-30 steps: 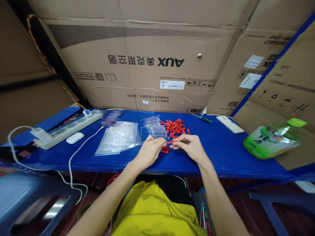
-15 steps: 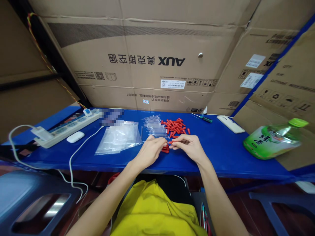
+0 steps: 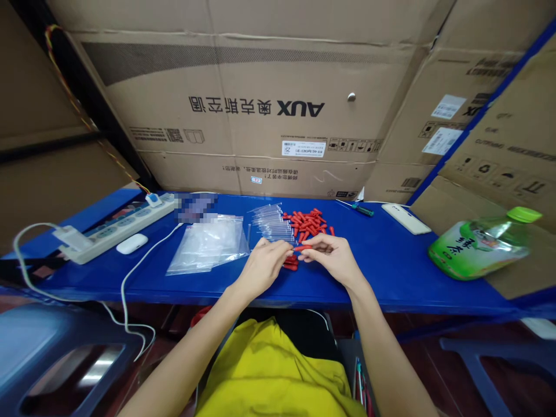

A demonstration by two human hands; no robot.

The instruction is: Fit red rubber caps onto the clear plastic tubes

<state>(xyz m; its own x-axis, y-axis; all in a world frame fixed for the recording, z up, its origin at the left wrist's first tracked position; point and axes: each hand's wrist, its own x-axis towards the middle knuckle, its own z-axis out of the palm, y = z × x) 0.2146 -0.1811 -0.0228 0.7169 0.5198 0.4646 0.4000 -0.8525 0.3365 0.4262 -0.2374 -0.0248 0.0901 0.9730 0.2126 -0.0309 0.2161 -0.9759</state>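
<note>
Between the thumb and fingers of my right hand [image 3: 332, 255] is a red rubber dropper bulb [image 3: 303, 248], lying roughly level. Its left end meets the fingertips of my left hand [image 3: 268, 262], which is closed; whatever sits inside those fingers is hidden. Just beyond my left hand lies a row of clear thin dropper tubes [image 3: 271, 223]. A heap of loose red bulbs [image 3: 307, 223] is spread behind my right hand. Below my fingertips, partly covered by them, a few red pieces [image 3: 291, 264] rest on the blue table [image 3: 373, 284].
Clear plastic bags [image 3: 211, 243] lie left of the tubes. Farther left are a white case [image 3: 132, 244], a cable and a power strip [image 3: 117, 226]. A screwdriver [image 3: 360, 209], a white phone [image 3: 406, 219] and a green-labelled bottle [image 3: 478, 246] are on the right. Cardboard [image 3: 243, 69] walls the back.
More of the red bulb shows between my fingertips. My hands stay almost in place, and the whole view has shifted slightly.
</note>
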